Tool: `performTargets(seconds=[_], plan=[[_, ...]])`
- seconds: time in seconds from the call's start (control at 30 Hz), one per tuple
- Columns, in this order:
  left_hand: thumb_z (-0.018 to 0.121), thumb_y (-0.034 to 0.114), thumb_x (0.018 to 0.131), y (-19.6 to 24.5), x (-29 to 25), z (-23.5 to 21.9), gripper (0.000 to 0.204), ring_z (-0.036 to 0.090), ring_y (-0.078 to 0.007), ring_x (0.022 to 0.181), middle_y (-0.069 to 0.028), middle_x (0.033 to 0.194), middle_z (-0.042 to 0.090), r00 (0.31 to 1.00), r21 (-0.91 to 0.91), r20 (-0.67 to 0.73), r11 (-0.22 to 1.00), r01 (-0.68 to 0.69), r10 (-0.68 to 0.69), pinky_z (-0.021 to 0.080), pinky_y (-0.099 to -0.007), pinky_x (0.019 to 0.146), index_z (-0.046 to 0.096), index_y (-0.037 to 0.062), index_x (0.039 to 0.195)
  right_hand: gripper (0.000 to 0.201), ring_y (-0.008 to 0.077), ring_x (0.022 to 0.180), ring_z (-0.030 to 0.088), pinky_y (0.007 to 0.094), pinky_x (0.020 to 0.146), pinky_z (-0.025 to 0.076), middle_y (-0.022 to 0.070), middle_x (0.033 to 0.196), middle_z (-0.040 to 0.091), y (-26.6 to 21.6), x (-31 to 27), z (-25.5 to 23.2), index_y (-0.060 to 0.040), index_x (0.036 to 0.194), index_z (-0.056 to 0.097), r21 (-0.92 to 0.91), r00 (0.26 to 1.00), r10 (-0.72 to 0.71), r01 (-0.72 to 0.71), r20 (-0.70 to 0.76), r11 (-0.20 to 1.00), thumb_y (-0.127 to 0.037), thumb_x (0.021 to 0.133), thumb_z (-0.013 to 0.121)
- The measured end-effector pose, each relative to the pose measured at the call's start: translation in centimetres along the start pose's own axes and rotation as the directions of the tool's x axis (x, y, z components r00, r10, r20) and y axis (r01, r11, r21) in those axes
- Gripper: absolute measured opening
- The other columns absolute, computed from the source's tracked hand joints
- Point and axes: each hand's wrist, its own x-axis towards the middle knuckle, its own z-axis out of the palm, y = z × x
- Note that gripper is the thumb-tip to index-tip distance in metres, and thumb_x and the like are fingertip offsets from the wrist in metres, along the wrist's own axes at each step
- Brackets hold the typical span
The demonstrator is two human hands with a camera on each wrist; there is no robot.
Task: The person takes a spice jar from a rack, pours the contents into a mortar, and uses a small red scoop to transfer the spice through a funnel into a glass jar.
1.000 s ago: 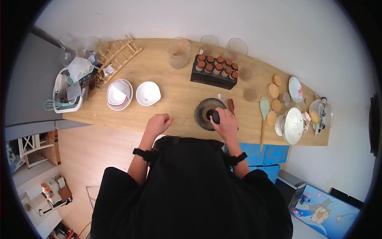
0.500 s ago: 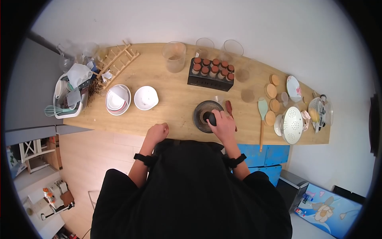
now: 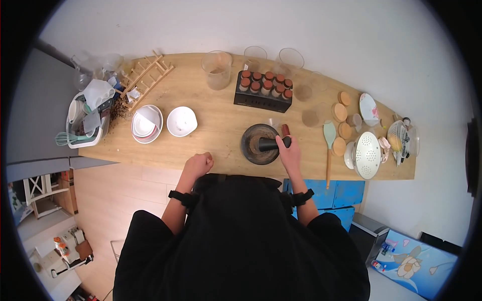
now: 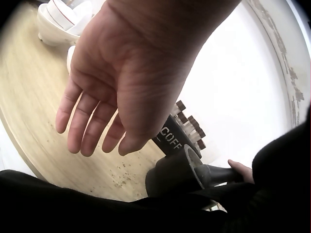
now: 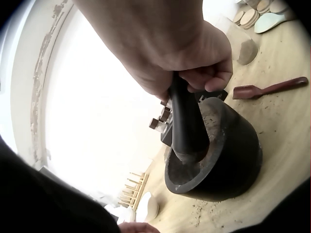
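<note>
My right hand (image 3: 289, 154) grips the end of a black pestle (image 3: 268, 144), which lies tilted with its head inside the dark mortar (image 3: 259, 159). In the right wrist view the fingers curl round the top of the pestle (image 5: 188, 121), and brown powder coats the inside of the mortar (image 5: 243, 160). My left hand (image 3: 199, 164) rests near the table's front edge, left of the mortar, holding nothing. The left wrist view shows the fingers of the left hand (image 4: 112, 92) loosely extended.
A dark red scoop (image 5: 272, 89) lies right of the mortar. Behind stands a black rack (image 3: 262, 100) of corked vials, with glass jars around it. White bowls (image 3: 182, 122) are at the left; a green spatula (image 3: 329, 150), wooden lids (image 3: 339, 113) and a white colander (image 3: 367, 155) are at the right.
The pestle has gone from nearly upright to leaning rightward, and my right hand has moved slightly right with it. The left hand has stayed near the table's front edge.
</note>
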Motion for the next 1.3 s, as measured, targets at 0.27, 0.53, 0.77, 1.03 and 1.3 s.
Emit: performTargets(seconds=[0.27, 0.53, 0.77, 1.03, 1.3], plan=[[0.058, 0.027, 0.081, -0.8, -0.9, 0.1, 0.022, 0.064, -0.0326, 0.077, -0.0147, 0.078, 0.067, 1.0, -0.053, -0.002, 0.998, 0.03, -0.03, 0.051, -0.0417, 0.07, 0.064, 0.0085, 0.091, 0.05, 0.033, 0.09, 0.062, 0.0385, 0.077, 0.047, 0.0195, 0.091, 0.064, 1.5, 2.0, 2.6, -0.0002, 0.101, 0.058, 0.071, 0.992, 0.01, -0.02, 0.129, 0.997, -0.043, 0.076, 0.067], [0.058, 0.028, 0.081, -0.8, -0.9, -0.2, 0.025, 0.064, -0.033, 0.08, -0.0152, 0.082, 0.067, 0.997, -0.052, 0.037, 0.996, 0.075, -0.073, 0.051, -0.0428, 0.073, 0.063, 0.0086, 0.095, 0.039, 0.0366, 0.089, 0.061, 0.044, 0.072, 0.049, 0.0156, 0.105, 0.063, -4.2, -0.1, -0.6, -0.0113, 0.102, 0.059, -0.395, 0.983, -0.17, 0.184, 0.072, 0.9, -0.038, 0.075, 0.067], [0.058, 0.028, 0.08, -0.8, -0.5, -0.2, 0.023, 0.065, -0.0312, 0.075, -0.0139, 0.076, 0.067, 0.999, -0.052, -0.012, 0.998, 0.046, -0.047, 0.051, -0.0402, 0.07, 0.065, 0.0091, 0.092, 0.039, 0.0381, 0.082, 0.062, 0.045, 0.071, 0.049, 0.0171, 0.09, 0.065, -4.6, 0.1, 0.7, -0.0131, 0.101, 0.059, -0.261, 0.981, -0.18, 0.192, 0.071, 0.946, -0.041, 0.075, 0.065], [0.059, 0.028, 0.082, -1.8, 0.7, -0.4, 0.029, 0.066, -0.0306, 0.075, -0.0153, 0.075, 0.066, 1.0, -0.111, 0.015, 0.994, 0.017, -0.015, 0.052, -0.0379, 0.069, 0.063, 0.0052, 0.1, 0.039, 0.0377, 0.087, 0.062, 0.0436, 0.075, 0.049, 0.0182, 0.087, 0.066, -3.5, 1.4, -0.3, -0.0153, 0.103, 0.062, -0.335, 0.967, -0.13, 0.2, 0.22, 0.921, -0.042, 0.074, 0.064], [0.068, 0.02, 0.077, 5.6, 13.7, -4.1, 0.043, 0.064, -0.0258, 0.067, -0.0141, 0.081, 0.066, 0.921, -0.469, -0.384, 0.845, -0.258, 0.068, 0.052, -0.0341, 0.064, 0.057, 0.0034, 0.114, 0.026, 0.0079, 0.037, 0.03, 0.0261, 0.038, 0.03, -0.0038, 0.051, 0.036, 3.5, 0.8, -3.9, -0.0146, 0.083, 0.05, 0.665, 0.886, 0.302, -0.464, 0.352, 0.586, -0.04, 0.085, 0.058]])
